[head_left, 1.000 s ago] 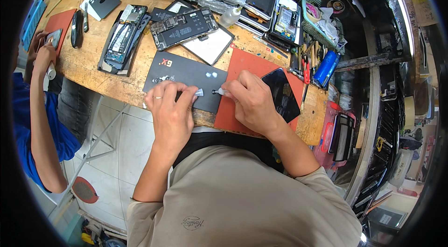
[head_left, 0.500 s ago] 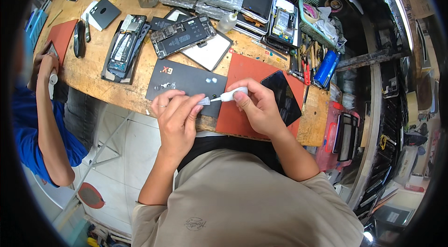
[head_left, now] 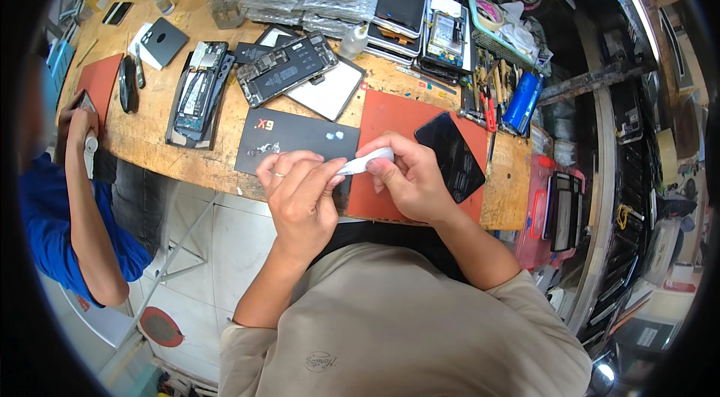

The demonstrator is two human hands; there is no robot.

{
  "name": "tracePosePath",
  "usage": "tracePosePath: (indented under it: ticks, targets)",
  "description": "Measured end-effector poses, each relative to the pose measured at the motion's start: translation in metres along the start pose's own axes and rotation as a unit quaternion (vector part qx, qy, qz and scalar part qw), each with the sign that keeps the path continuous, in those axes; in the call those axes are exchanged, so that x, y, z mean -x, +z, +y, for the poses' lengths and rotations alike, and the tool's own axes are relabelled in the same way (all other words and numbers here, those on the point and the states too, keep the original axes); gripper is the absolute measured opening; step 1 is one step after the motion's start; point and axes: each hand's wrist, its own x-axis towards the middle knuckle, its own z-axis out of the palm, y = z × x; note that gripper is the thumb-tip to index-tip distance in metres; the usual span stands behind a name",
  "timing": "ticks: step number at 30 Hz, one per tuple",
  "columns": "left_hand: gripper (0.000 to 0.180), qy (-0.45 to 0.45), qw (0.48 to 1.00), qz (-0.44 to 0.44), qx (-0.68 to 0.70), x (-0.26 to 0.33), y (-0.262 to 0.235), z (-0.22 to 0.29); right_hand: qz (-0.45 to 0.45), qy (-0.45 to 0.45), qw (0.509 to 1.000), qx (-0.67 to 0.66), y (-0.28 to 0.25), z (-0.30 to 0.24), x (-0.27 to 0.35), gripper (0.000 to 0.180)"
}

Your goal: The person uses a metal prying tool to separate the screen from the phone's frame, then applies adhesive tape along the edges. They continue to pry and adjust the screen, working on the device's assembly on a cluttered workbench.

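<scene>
Working over one table [head_left: 154,108], one red mat [head_left: 386,116] and one dark mat [head_left: 300,131], the right hand [head_left: 411,181] is gripping one white bottle [head_left: 377,159] above the red mat while the left hand [head_left: 300,193] is pinching one clear cap [head_left: 346,169] at its tip. The bottle is looking light and squeezable, inviting a gentle body hold; the stiff-looking cap is suiting a side pinch.

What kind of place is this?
It looks like a phone repair shop, though I can't be sure. There's an opened phone with its insides showing, a bunch of tools, and a worn wooden workbench.
</scene>
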Motion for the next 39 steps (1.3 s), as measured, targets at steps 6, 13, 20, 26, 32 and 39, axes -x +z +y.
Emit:
tracePosePath:
  ticks: [6,13,20,26,32,39]
  targets:
    - [0.014,0.049,0.998,-0.024,-0.032,-0.022,0.002,-0.010,0.043,0.032,0.989,-0.140,0.008,0.003,-0.011,0.023]
    - [0.014,0.005,0.989,0.112,-0.092,-0.128,-0.054,-0.062,0.090,-0.072,0.985,0.129,-0.004,0.004,0.024,0.040]
    - [0.030,0.000,0.977,0.080,-0.197,-0.287,-0.030,-0.118,0.139,-0.247,0.911,0.299,-0.002,0.045,0.073,0.024]
    - [0.037,-0.047,0.895,-0.056,-0.440,-0.410,-0.003,-0.178,0.155,-0.270,0.874,0.373,0.000,0.055,0.078,0.029]
    - [0.041,-0.135,0.857,-0.151,-0.475,-0.463,0.034,-0.234,0.143,-0.259,0.874,0.385,-0.001,0.052,0.074,0.027]
    - [0.048,-0.079,0.797,-0.172,-0.574,-0.477,0.040,-0.248,0.132,-0.258,0.882,0.371,-0.006,0.052,0.074,0.026]
